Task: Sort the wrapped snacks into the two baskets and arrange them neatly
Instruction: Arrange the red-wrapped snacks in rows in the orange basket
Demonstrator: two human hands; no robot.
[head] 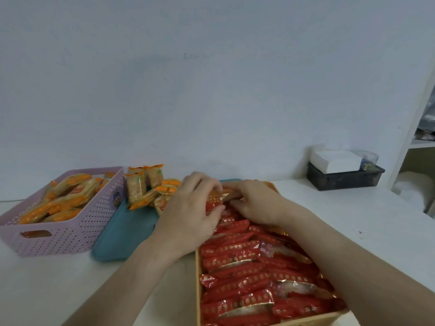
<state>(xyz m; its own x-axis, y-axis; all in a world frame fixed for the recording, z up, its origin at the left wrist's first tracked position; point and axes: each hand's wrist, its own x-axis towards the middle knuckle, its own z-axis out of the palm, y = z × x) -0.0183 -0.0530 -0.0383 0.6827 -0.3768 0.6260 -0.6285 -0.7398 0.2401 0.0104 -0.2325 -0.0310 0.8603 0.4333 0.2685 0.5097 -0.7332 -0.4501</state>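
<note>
A: What is the person wearing on the arms?

B: Nothing that shows. Both forearms are bare from the bottom edge of the view up to the wrists; no sleeve or cuff is in sight.

A: And the hands?

B: The bare left hand (190,210) and the bare right hand (255,202) carry no gloves. I see no ring, watch or bracelet on the parts that show. The fingernails are too blurred to describe.

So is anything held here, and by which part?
Yes: both hands, left hand and right hand, pinch one red wrapped snack at the far end of the wooden basket, each gripping one end of it.
</note>
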